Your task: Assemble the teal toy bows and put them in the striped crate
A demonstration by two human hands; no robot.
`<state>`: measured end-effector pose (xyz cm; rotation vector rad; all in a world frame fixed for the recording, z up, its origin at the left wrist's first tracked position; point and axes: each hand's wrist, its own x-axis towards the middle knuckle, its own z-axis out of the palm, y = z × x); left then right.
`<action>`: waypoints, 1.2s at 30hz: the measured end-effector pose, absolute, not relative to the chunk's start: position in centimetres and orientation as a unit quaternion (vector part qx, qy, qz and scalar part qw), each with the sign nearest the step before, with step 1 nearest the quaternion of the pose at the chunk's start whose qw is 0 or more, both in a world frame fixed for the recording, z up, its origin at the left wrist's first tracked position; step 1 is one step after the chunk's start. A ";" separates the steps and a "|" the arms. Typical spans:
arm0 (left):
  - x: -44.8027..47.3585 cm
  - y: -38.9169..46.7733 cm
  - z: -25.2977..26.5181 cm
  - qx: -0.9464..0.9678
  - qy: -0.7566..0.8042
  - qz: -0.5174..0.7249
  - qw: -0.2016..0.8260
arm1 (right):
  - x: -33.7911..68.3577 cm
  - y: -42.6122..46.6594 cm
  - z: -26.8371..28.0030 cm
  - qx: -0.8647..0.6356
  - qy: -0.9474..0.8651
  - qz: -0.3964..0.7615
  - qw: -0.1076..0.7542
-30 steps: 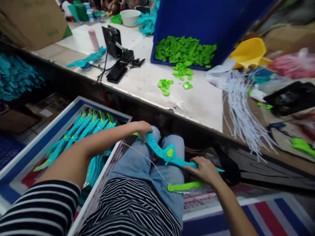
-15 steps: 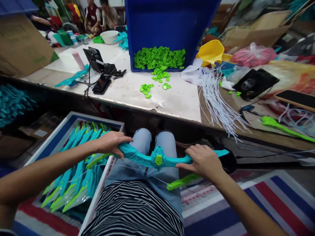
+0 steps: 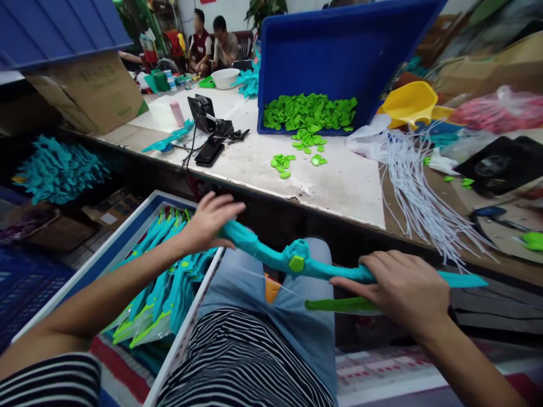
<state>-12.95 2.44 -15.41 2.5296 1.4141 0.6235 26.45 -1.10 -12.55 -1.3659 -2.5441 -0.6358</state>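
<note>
A turquoise toy bow [image 3: 267, 255] with a green pentagon at its middle spans the space over my lap, its left end higher than its right. My right hand [image 3: 407, 285] is wrapped round its right part. A bright green piece [image 3: 339, 306] sticks out from under that hand. At the bow's left end is my left hand [image 3: 212, 223], its fingers stretched out above the bow and the thumb below; whether it touches is hard to see. A thin white string shows blurred beneath the bow. Several similar turquoise bows with green tips lie in the crate [image 3: 155, 367] on my left.
Ahead stands a worktable [image 3: 339, 186] with a tilted blue bin [image 3: 314, 56] of green pieces [image 3: 309, 113]. White cords [image 3: 416, 186] hang over its edge near a yellow scoop [image 3: 407, 104]. A phone [image 3: 210, 151] lies at left. Two people sit in the background.
My view has turned left. The bow's right end has dropped and swung outward with my right hand. My left hand's fingers have straightened and lifted from around the left end.
</note>
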 end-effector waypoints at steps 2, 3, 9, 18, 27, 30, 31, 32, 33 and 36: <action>-13.8 2.6 -16.3 0.761 0.564 0.298 0.117 | 26.2 -0.8 -12.4 -0.472 -0.836 -0.246 0.135; -14.0 2.6 -16.9 0.715 0.600 0.328 0.148 | 26.0 -0.7 -12.5 -0.473 -0.829 -0.260 0.147; -13.3 2.6 -19.9 0.547 0.710 0.344 0.281 | 25.9 -0.1 -14.3 -0.480 -0.831 -0.258 0.113; -10.2 4.1 -15.3 0.647 0.628 0.388 0.191 | 22.8 1.3 -12.1 -0.520 -0.818 0.088 0.231; -5.0 4.8 -13.5 0.796 0.476 0.366 0.070 | 14.4 1.1 -12.6 -0.580 -0.624 0.311 0.421; -4.1 5.6 -13.8 0.800 0.450 0.385 0.094 | 15.2 0.2 -13.7 -0.613 -0.577 0.284 0.460; -3.8 6.1 -13.9 0.798 0.444 0.391 0.112 | 15.7 0.2 -14.1 -0.616 -0.576 0.261 0.471; -3.4 6.6 -14.0 0.794 0.442 0.395 0.135 | 16.2 0.3 -14.4 -0.617 -0.578 0.234 0.480; -2.9 7.1 -14.3 0.789 0.443 0.392 0.165 | 16.8 0.5 -14.6 -0.616 -0.583 0.211 0.486; -0.5 7.6 -16.2 0.745 0.479 0.361 0.291 | 18.5 1.5 -15.1 -0.628 -0.565 0.189 0.501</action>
